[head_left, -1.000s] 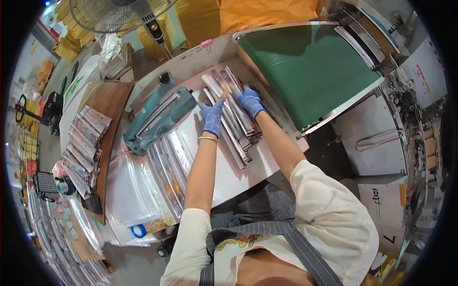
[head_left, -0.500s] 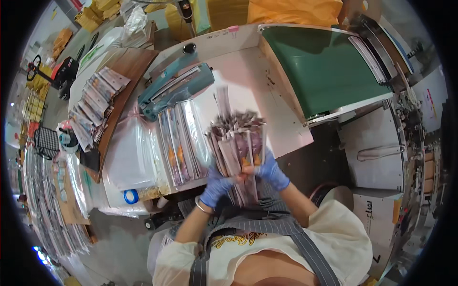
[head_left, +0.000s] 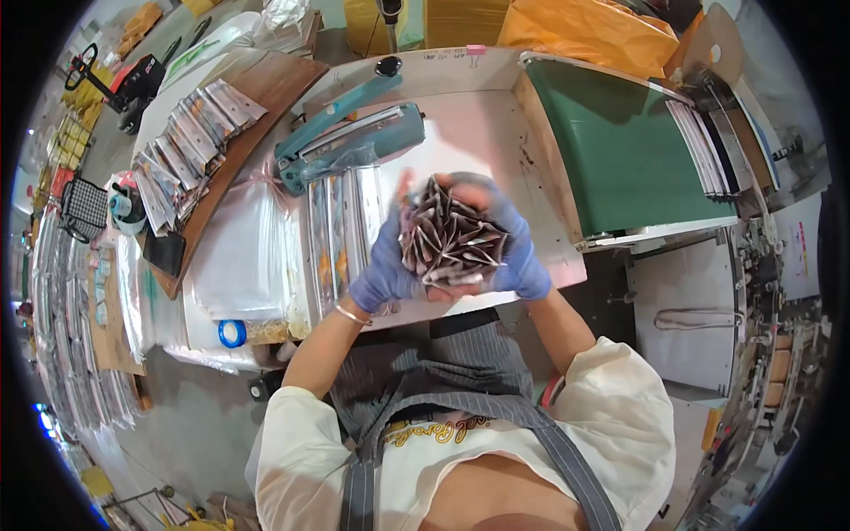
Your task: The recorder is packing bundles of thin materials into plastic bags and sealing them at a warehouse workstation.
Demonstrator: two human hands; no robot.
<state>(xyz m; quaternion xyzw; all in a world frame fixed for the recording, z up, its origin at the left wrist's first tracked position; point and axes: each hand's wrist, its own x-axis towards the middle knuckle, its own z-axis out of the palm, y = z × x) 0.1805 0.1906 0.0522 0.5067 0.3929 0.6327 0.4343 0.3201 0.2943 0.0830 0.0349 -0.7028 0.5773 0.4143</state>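
Gripping a packet bundle (head_left: 453,237) ends-up — left hand (head_left: 388,259) and right hand (head_left: 524,255) around it — we face the worktop (head_left: 482,133).

A green conveyor belt (head_left: 611,159) stretches along the right, an orange sack (head_left: 589,35) beyond its far edge. A pink binder clip (head_left: 475,50) grips a white upright board (head_left: 425,73). Leftward are a red-and-black pallet truck (head_left: 142,81), a black mesh basket (head_left: 82,211) and, nearer, a blue tape roll (head_left: 232,334).
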